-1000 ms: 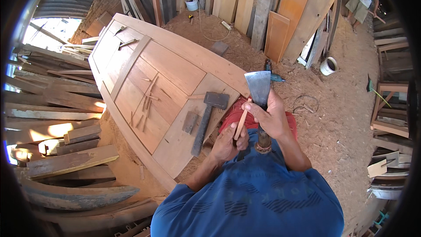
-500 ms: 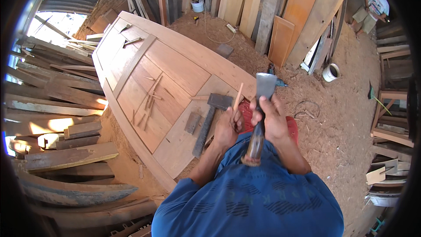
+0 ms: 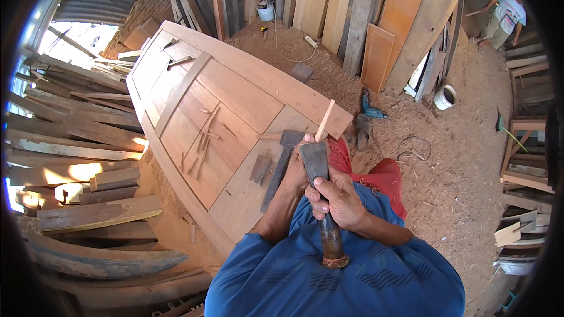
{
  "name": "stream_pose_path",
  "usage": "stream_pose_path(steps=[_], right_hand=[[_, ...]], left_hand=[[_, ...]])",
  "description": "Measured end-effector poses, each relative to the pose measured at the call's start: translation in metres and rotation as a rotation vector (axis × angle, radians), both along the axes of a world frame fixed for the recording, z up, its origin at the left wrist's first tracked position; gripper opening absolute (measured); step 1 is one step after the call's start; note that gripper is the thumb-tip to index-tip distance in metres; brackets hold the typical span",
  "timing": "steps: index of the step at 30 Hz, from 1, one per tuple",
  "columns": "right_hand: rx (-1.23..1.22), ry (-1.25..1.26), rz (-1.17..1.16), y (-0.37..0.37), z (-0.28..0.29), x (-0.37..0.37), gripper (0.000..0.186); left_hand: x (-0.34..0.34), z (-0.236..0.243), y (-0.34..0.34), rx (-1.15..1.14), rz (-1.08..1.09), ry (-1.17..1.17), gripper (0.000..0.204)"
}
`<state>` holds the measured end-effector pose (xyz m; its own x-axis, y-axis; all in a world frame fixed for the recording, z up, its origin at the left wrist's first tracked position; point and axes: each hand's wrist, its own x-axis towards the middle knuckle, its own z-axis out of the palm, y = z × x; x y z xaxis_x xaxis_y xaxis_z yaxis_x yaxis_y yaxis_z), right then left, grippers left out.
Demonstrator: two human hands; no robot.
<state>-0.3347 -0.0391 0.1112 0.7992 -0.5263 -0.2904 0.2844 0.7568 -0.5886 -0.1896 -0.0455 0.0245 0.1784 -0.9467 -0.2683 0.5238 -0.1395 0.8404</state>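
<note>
The right hand (image 3: 342,201) has its fingers wrapped around the chisel (image 3: 315,163) at mid-length, in front of the blue shirt (image 3: 335,294); the left hand (image 3: 296,167), partly hidden, grips the thin wood strip (image 3: 325,121) just beside the blade. The chisel is judged heavy and rigid, best held below its edge; the strip appears light and snappable, best pinched low.

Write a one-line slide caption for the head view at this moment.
Right grip on a broad chisel, left grip on a thin wood strip, beside a panelled wooden piece bearing a mallet.
</note>
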Motion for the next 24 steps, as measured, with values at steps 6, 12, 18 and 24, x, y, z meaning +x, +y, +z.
stream_pose_path(steps=[6, 12, 18, 24], right_hand=[[-0.048, 0.009, 0.001, 0.0, -0.001, -0.004, 0.024], [-0.077, 0.026, 0.025, -0.002, 0.004, -0.007, 0.022], [-0.069, 0.059, 0.036, -0.002, 0.008, -0.01, 0.018], [-0.092, 0.053, 0.049, -0.002, 0.009, -0.01, 0.019]], left_hand=[[-0.013, 0.021, 0.013, 0.049, 0.106, -0.082, 0.049], [-0.013, 0.019, 0.017, 0.025, 0.089, -0.069, 0.045], [-0.015, 0.017, 0.024, -0.079, 0.112, -0.078, 0.037], [-0.014, 0.012, 0.027, -0.075, 0.136, -0.086, 0.04]])
